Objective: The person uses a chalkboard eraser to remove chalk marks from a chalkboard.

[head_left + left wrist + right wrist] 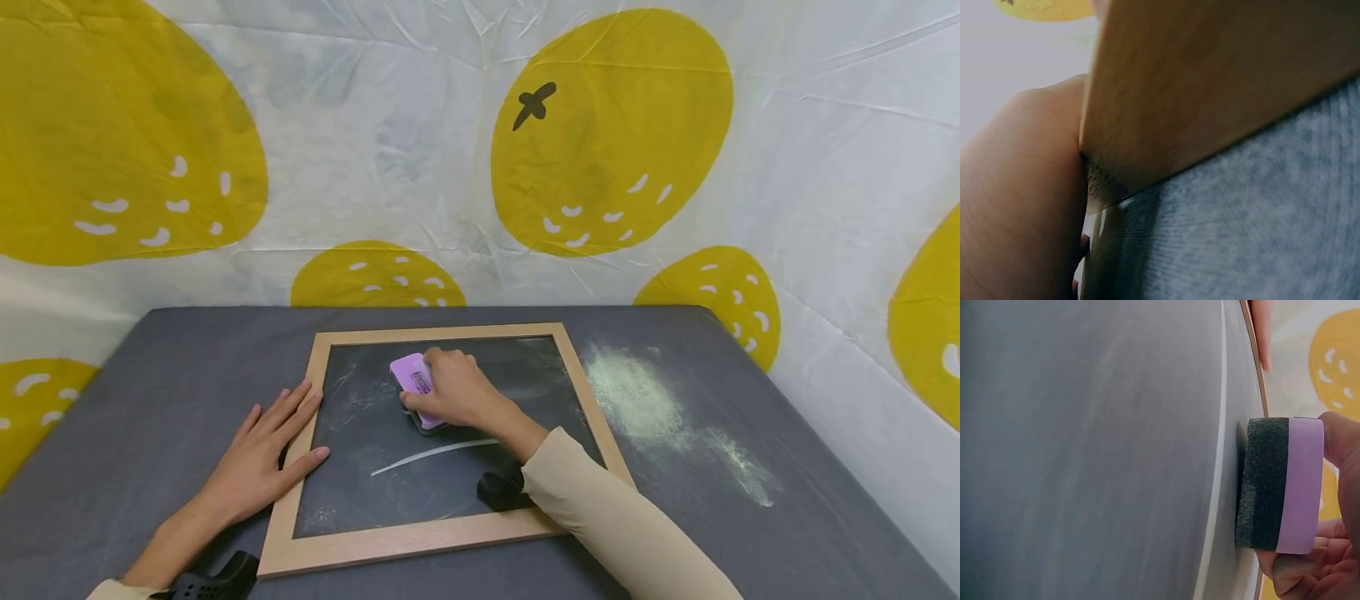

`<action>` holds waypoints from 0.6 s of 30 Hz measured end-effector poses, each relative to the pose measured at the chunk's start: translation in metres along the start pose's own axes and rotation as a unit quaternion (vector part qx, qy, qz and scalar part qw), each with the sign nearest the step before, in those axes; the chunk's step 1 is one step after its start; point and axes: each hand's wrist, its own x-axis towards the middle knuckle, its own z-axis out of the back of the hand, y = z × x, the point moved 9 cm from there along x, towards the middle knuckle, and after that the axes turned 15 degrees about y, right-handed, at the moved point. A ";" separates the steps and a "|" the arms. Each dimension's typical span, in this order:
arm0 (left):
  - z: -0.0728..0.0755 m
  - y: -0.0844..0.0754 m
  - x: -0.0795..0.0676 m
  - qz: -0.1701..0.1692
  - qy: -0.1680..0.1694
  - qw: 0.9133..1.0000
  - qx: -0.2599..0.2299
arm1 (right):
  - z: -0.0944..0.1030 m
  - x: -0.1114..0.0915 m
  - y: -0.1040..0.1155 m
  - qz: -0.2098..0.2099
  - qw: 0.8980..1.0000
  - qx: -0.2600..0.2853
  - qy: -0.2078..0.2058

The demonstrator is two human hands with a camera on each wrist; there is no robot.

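Observation:
A wood-framed chalkboard [450, 533] lies on the grey-covered table. In the head view my right hand [457, 387] grips a purple chalkboard eraser [408, 372] over the upper middle of the board. The right wrist view shows the eraser [1302, 487] side-on, its dark felt turned toward the board and close to it, thumb and fingers at its two ends. A curved white chalk line [435, 454] runs below the eraser, partly hidden behind the right wrist. My left hand [258, 462] rests flat with spread fingers on the left side of the frame.
Pale chalk dust [637, 396] is scattered on the grey tablecloth [750, 533] right of the board. A white curtain with yellow fruit prints [611, 133] hangs behind the table. Black wrist-worn devices [501, 490] sit at both wrists.

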 end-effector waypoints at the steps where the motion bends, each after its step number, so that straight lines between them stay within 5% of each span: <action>1: 0.000 0.000 0.000 -0.001 -0.001 1.000 0.001 | -0.001 0.002 0.003 0.001 1.000 -0.001 0.002; 18: -0.001 -0.001 0.001 -0.004 -0.013 1.000 -0.005 | -0.018 0.028 0.052 0.036 0.998 -0.005 0.048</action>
